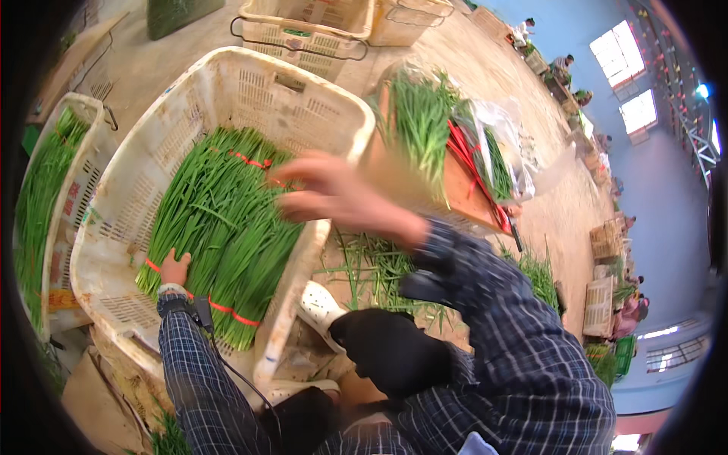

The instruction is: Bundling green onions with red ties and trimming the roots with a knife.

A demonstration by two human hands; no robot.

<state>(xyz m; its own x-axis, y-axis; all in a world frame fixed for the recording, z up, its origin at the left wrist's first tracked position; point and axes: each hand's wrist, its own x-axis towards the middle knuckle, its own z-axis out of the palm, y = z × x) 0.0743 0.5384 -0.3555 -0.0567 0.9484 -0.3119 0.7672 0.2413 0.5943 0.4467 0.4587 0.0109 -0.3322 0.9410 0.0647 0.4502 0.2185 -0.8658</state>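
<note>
Several bundles of long green leaves, probably garlic chives point(227, 210), lie side by side in a large off-white plastic crate point(318, 99). Red ties circle them near both ends. My left hand point(175, 268) lies on the bundles beside a red tie at their pale stem ends; leaves partly hide its fingers, so its grip is unclear. Blurred by motion, my right hand point(330, 193) hovers over the leafy ends and the crate's near right rim. Its fingers are apart and nothing shows between them.
On an orange-brown board point(478, 196) lie loose greens point(424, 122), red tie strips point(462, 148) and clear plastic film point(506, 128). Cut leaves point(375, 267) litter the floor by my white clog point(318, 307). Another crate of greens point(51, 210) stands at left. People work along the far wall.
</note>
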